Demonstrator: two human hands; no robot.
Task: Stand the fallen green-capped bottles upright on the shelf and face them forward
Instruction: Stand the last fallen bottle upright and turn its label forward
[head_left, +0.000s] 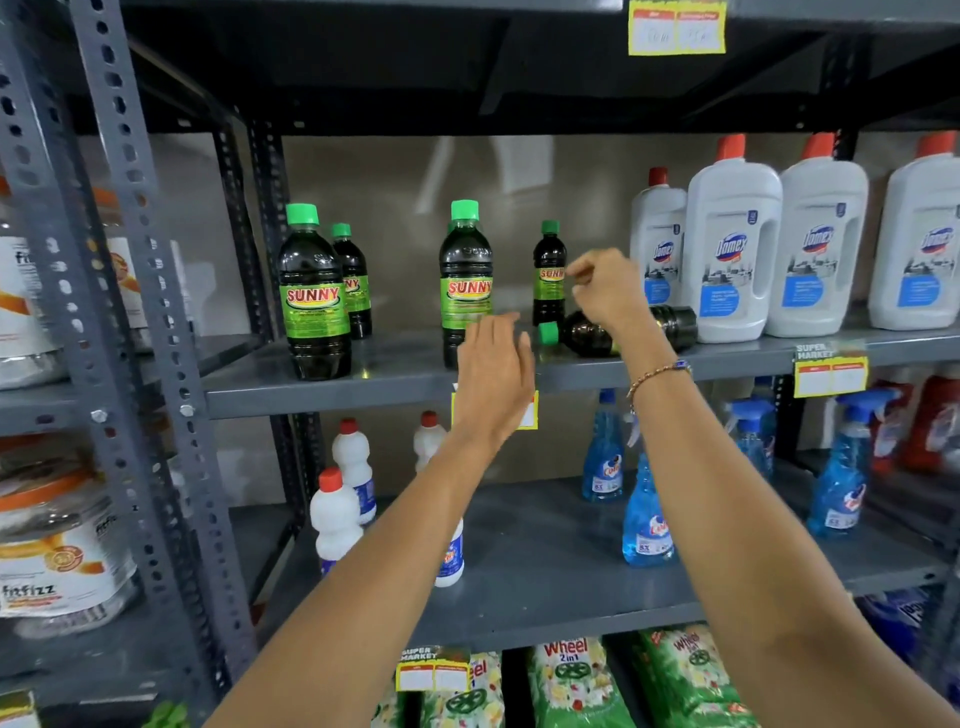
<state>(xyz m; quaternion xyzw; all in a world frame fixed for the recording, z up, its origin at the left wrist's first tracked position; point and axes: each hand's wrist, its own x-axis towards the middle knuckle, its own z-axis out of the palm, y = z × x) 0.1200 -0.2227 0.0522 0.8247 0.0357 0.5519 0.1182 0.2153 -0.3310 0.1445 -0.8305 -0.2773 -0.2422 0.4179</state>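
Observation:
On the grey shelf (395, 371) several dark green-capped bottles stand upright: one at the left front (313, 296), a smaller one behind it (354, 280), one in the middle (465, 275) and a small one further back (549, 273). One green-capped bottle (587, 332) lies on its side, cap pointing left, partly hidden by my right wrist. My right hand (605, 291) hovers just above the lying bottle, fingers loosely curled, holding nothing. My left hand (493, 374) is raised in front of the middle bottle's lower part, fingers apart and empty.
White Domex bottles (732, 249) with red caps stand right of the lying bottle. Below are white bottles (337, 514) and blue spray bottles (647, 514). A perforated grey upright (130, 291) divides off the left shelving with jars (57, 551). Green detergent packs (571, 686) fill the bottom shelf.

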